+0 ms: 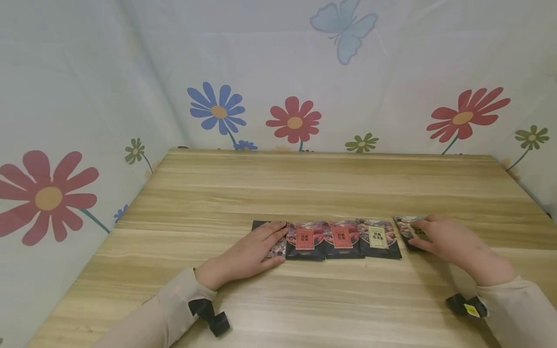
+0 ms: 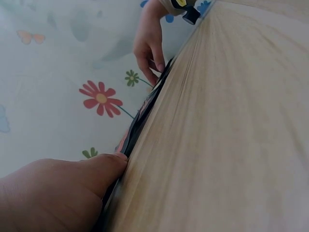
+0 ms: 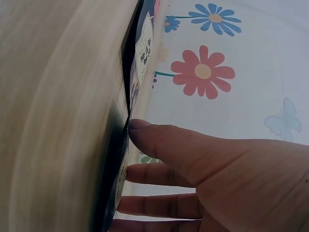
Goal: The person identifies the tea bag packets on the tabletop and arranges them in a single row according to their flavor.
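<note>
Flat tea sachets lie in a row on the wooden table. My left hand [image 1: 250, 249] rests with extended fingers over the leftmost sachet [image 1: 278, 250], hiding much of it. Beside it are two sachets with red labels, one [image 1: 304, 240] next to the other [image 1: 341, 238], then one with a pale yellow label [image 1: 377, 238]. At the right end, my right hand [image 1: 452, 244] touches another sachet [image 1: 403, 222], partly covered by the fingers. In the right wrist view, the thumb and nearly straight fingers [image 3: 159, 207] of that hand meet this sachet's face [image 3: 120, 179].
The wood-grain table [image 1: 304, 299] stretches around the row. Behind it and on the left hangs a pale cloth [image 1: 261, 58] printed with flowers and a butterfly. A black band with a small block [image 1: 213, 319] sits at the left wrist, another [image 1: 465, 307] at the right.
</note>
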`<state>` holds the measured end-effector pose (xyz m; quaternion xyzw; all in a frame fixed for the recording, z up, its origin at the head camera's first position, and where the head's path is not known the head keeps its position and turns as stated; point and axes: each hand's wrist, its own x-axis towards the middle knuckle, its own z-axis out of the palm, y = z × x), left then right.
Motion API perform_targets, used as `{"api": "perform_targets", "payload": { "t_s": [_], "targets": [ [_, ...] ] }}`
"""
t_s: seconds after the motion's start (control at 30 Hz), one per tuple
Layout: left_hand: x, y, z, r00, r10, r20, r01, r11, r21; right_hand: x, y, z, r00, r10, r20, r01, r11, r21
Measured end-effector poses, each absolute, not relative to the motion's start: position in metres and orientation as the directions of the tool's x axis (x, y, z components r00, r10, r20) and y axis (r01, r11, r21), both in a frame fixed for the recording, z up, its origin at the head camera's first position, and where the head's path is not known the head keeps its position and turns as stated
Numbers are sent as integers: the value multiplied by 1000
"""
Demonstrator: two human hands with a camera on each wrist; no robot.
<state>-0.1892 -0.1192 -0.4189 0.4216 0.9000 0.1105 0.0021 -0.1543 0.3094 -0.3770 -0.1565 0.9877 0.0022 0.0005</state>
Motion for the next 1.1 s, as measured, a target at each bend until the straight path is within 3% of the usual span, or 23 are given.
{"api": "perform_targets", "payload": {
  "t_s": [1.1],
  "targets": [
    [-188, -119, -419, -659, 742, 120, 748, 630, 211, -150, 301, -375, -943, -332, -40, -332, 943, 2]
  ]
}}
